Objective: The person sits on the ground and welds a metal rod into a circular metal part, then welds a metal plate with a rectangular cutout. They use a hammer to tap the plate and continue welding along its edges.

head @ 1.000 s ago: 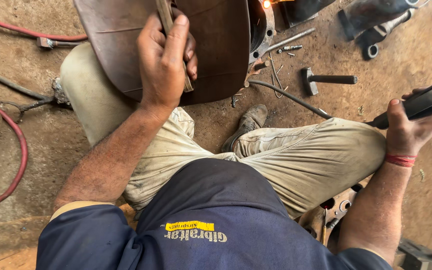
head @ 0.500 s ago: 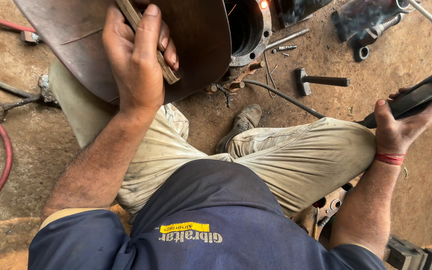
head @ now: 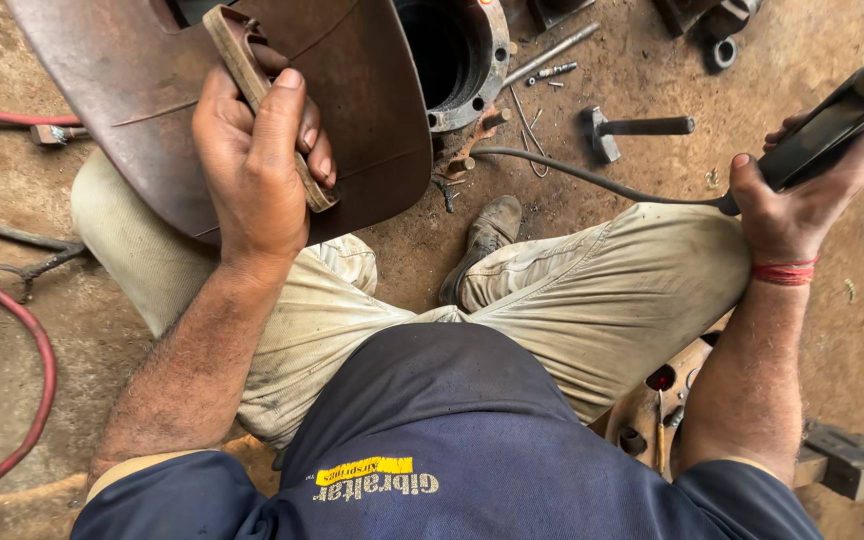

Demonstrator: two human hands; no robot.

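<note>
While left hand (head: 257, 165) grips shield handle (head: 262, 95), right hand (head: 797, 195) clasps holder (head: 837, 115)

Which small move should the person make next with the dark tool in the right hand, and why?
Probably bring the dark tool toward the brown shield: the right hand holds it off to the side, while the left hand grips the shield's handle.

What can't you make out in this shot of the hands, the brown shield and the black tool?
Head view:
- Brown welding shield: top cut off by the frame edge; the left hand covers part of its handle.
- Black tool in the right hand: its far end runs out of frame, so its kind is unclear.
- Round metal housing: inside too dark to see.
- Small parts by the hammer: too small to identify.
</note>
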